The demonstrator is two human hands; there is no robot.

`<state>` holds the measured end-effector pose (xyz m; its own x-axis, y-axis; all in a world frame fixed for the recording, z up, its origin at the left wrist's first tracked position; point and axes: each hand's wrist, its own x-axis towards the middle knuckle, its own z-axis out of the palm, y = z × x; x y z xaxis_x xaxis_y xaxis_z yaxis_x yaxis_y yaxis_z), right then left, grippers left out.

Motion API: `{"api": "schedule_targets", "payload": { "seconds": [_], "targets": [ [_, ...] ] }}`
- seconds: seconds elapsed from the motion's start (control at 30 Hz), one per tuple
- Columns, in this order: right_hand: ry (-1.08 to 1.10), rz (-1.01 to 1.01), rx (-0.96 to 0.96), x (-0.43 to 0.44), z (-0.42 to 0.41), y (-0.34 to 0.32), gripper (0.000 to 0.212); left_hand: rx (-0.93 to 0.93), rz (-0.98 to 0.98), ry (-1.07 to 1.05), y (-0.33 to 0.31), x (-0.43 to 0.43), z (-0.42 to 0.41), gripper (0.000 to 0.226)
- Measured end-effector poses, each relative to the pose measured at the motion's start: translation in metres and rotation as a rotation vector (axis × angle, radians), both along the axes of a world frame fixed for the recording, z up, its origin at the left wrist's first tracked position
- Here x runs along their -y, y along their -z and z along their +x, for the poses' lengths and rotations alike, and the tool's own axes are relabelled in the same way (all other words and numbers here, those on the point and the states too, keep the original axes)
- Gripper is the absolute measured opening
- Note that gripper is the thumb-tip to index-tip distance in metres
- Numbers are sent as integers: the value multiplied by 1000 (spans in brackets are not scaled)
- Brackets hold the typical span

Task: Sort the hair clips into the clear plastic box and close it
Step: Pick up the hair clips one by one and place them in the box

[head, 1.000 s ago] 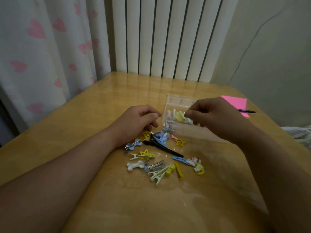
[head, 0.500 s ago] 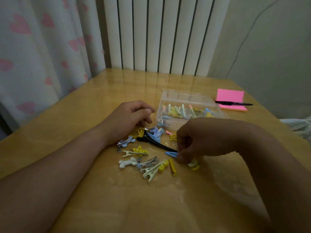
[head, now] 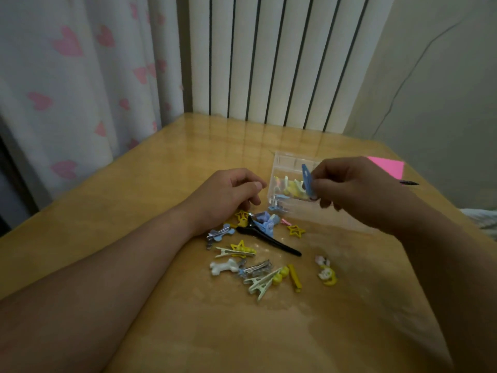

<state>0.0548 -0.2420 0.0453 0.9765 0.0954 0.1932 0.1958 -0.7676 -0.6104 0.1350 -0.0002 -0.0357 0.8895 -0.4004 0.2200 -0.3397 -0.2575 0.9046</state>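
My right hand (head: 352,189) pinches a blue snap clip (head: 307,179) upright, right over the clear plastic box (head: 285,162), which stands open with several clips inside. My left hand (head: 228,195) rests loosely curled on the table, just left of the box, holding nothing I can see. Below it lies a loose pile of hair clips: a long black clip (head: 269,238), yellow star clips (head: 295,230), a white bone clip (head: 223,267), a pale green clip (head: 262,284), a yellow bar clip (head: 294,277) and a cartoon clip (head: 326,270) off to the right.
A pink sticky-note pad (head: 387,166) and a black pen (head: 408,183) lie behind my right hand near the table's right edge. A heart-print curtain (head: 75,84) hangs at the left, a white radiator (head: 269,57) behind the wooden table (head: 161,162).
My right hand came down to the pile, picked up the blue snap clip and has lifted it over the box. My left hand stayed put.
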Motion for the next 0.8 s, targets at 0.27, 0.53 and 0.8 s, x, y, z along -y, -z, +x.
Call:
{"api": "schedule_targets", "payload": {
  "seconds": [0.27,0.53,0.8],
  "targets": [
    [236,125,-99,-11,38,17,12,9,19,8,3,0,2,17],
    [242,25,-210,-34,62,26,12,15,11,9,3,-1,2,17],
    [260,-46,27,-18,51,38,13,18,31,0,1,-1,1,17]
  ]
}}
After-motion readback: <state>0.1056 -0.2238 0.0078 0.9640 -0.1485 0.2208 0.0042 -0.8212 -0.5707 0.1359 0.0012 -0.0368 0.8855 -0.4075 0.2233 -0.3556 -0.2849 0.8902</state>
